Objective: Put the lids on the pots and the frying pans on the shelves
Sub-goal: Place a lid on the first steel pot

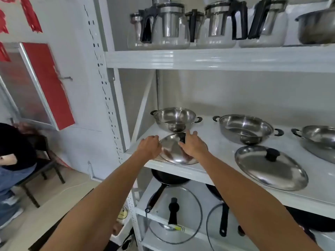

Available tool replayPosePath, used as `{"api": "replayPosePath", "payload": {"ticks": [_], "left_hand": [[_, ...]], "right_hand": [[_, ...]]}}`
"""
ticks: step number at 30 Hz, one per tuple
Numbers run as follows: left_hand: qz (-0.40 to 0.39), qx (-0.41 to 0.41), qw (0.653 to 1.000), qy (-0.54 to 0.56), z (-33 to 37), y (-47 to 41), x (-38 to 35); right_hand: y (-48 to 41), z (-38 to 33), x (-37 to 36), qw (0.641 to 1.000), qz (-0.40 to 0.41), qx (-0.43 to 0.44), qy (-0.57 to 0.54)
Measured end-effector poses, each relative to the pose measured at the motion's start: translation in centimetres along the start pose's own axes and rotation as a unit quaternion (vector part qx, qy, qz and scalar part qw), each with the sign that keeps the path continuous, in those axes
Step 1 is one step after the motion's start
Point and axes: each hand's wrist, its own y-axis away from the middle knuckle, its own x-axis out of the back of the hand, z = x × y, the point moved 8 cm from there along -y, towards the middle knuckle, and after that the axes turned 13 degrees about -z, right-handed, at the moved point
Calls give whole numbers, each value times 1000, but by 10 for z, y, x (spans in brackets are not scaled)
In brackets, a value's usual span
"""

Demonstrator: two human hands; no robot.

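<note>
Gripping steel lid [173, 151], both hands; pot [175, 118] behind, uncovered, empty.

place: cookware shop | evidence: white shelves [217, 59] displaying pots [175, 118], lids [270, 167], glass kettles [168, 26]

Silver steel lids [271, 167] with black knobs [271, 154], silver pots [175, 119] with black handles, white shelves [217, 58], black frying pans [168, 177].
</note>
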Motion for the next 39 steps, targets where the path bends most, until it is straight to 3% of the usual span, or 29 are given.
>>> {"api": "replayPosePath", "payload": {"ticks": [8, 14, 24, 31, 33, 37, 39], "left_hand": [[-16, -37, 999, 22, -12, -50, 6], [-15, -94, 995, 15, 3, -92, 16], [-38, -163, 986, -4, 40, -139, 1], [-30, -231, 971, 53, 36, -124, 4], [-24, -223, 970, 94, 19, -125, 10], [14, -99, 989, 106, -40, -146, 33], [-4, -62, 993, 100, -62, -154, 38]], "right_hand": [[-38, -17, 0, 999, -37, 6, 16], [-28, -9, 43, 998, -50, -7, 42], [-10, 42, 146, 988, 43, -127, 78], [-69, 22, 146, 989, 96, -108, 26], [-93, 7, 140, 991, 105, -86, 10], [-141, -20, 119, 995, 95, -43, -8], [-160, -28, 104, 996, 85, -25, -15]]}}
